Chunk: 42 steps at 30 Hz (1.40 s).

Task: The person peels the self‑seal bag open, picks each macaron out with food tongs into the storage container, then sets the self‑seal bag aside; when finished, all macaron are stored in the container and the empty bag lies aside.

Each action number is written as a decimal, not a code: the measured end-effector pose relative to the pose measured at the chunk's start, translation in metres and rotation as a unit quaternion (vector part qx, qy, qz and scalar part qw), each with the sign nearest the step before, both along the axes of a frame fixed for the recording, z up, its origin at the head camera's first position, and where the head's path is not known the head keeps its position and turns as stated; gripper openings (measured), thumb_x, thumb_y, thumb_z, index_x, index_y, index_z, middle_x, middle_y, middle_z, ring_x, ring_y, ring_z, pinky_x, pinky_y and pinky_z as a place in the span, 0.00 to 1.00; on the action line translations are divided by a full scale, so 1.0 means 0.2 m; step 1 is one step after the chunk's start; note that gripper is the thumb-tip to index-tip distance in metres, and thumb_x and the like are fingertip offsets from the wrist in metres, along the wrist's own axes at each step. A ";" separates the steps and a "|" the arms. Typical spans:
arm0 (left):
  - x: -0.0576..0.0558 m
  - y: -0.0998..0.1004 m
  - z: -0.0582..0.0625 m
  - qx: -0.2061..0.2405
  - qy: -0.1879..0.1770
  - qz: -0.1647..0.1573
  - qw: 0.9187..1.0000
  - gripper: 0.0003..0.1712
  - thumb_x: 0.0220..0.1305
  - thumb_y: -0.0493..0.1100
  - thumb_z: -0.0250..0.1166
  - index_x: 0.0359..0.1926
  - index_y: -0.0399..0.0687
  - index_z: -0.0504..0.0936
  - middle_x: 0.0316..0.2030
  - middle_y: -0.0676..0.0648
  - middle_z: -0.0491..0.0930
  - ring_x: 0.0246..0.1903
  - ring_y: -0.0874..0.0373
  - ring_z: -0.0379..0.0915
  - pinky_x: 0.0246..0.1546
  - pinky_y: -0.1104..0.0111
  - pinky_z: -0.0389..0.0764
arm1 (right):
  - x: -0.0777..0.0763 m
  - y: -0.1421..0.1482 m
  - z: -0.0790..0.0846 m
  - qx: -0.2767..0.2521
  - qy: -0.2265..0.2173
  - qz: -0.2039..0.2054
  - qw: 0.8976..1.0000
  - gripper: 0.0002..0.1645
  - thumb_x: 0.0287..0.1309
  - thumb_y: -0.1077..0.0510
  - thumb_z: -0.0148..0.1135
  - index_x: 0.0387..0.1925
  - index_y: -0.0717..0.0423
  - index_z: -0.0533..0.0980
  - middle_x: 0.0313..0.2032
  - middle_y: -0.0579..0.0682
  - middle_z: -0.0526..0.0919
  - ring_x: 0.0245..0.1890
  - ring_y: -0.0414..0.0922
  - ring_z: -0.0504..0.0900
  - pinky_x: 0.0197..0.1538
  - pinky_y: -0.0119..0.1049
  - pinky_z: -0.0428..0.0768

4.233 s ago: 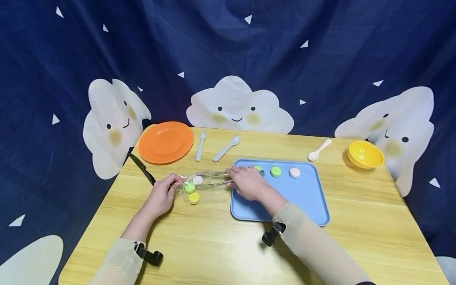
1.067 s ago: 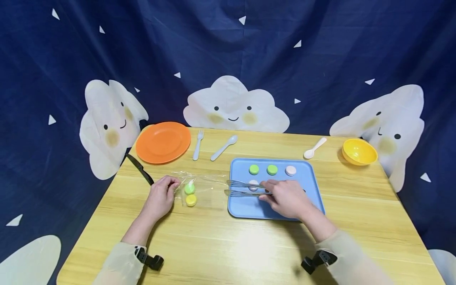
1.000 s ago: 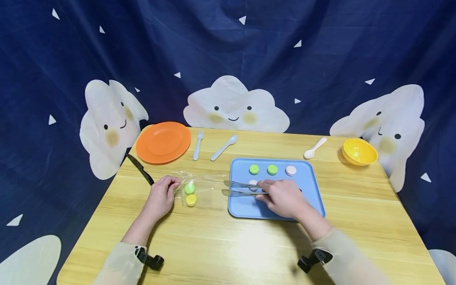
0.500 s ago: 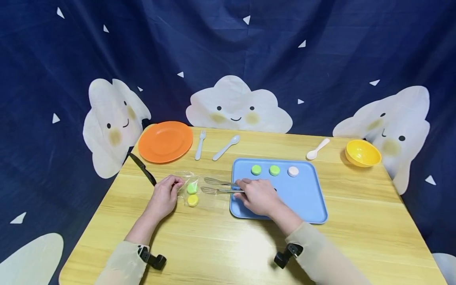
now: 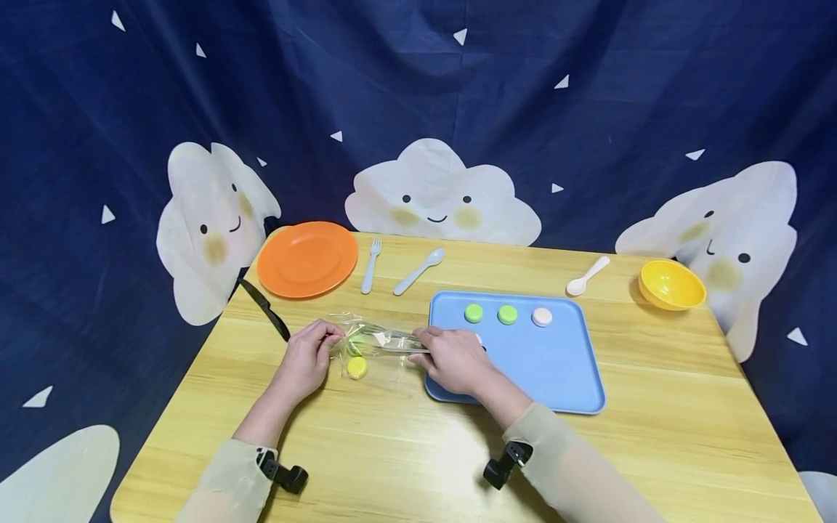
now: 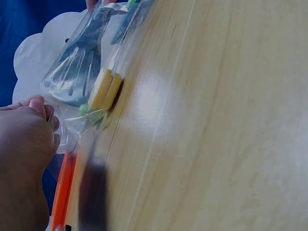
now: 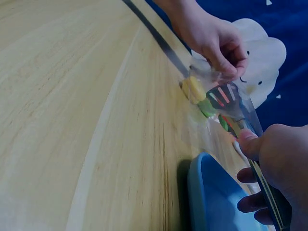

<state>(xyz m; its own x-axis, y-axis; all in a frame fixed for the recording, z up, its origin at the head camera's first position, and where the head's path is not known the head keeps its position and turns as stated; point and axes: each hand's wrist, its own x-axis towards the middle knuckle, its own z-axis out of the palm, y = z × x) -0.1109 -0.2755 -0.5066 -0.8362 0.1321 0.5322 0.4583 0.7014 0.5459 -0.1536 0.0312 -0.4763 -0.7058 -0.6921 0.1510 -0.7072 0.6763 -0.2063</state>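
My left hand [image 5: 304,363] pinches the closed-looking left end of a clear plastic bag [image 5: 386,372] on the wooden table. My right hand [image 5: 458,359] grips metal tongs [image 5: 402,343], thumb on one side and fingers on the other. Their slotted heads [image 7: 225,98] reach inside the bag, over a green macaron [image 5: 356,344]. Just in front of it, also inside, lies a yellow macaron [image 5: 357,367]. Along the back of the blue tray [image 5: 536,381] sit two green macarons [image 5: 507,314] and a pale pink macaron [image 5: 542,317]. Another pale macaron [image 5: 479,338] is mostly hidden behind my right hand.
An orange plate [image 5: 307,260] stands at the back left, a black knife [image 5: 264,309] beside it. Behind the bag lie a grey fork [image 5: 370,267] and a grey spoon [image 5: 418,272]. A pale spoon [image 5: 587,276] and a yellow bowl [image 5: 671,285] are back right.
A pale pink macaron, in the bag 4.2 s ago, is on the tray. Since one second ago my right hand has moved left, carrying the tongs from above the tray into the bag.
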 end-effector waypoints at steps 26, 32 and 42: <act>0.01 0.00 -0.02 -0.003 -0.012 0.022 1.000 0.07 0.66 0.26 0.70 0.39 0.41 0.85 0.36 0.49 0.85 0.35 0.54 0.81 0.36 0.56 0.82 | 0.01 0.14 0.07 0.008 0.012 0.016 1.000 0.23 0.74 0.41 0.64 0.58 0.52 0.83 0.47 0.46 0.88 0.22 0.42 0.76 0.19 0.36 0.67; 0.02 -0.01 -0.02 -0.006 -0.011 0.028 1.000 0.07 0.67 0.27 0.70 0.40 0.41 0.86 0.36 0.46 0.86 0.33 0.55 0.80 0.35 0.59 0.80 | 0.04 0.28 0.09 -0.009 0.032 0.015 0.999 0.20 0.71 0.43 0.69 0.52 0.52 0.83 0.39 0.45 0.86 0.20 0.41 0.74 0.18 0.36 0.66; 0.01 -0.01 -0.01 -0.013 -0.014 0.029 0.999 0.06 0.68 0.27 0.70 0.40 0.40 0.85 0.35 0.49 0.85 0.32 0.56 0.78 0.34 0.61 0.79 | 0.09 0.55 0.14 -0.029 0.056 -0.019 0.998 0.23 0.68 0.44 0.72 0.55 0.54 0.84 0.42 0.47 0.89 0.26 0.47 0.83 0.22 0.42 0.75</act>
<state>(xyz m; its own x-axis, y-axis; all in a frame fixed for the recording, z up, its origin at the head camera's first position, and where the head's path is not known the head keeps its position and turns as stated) -0.1086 -0.2773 -0.5091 -0.8569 0.0963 0.5064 0.4020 0.7398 0.5396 -0.1354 0.1415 -0.4489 -0.7080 -0.6528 0.2694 -0.7020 0.6921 -0.1679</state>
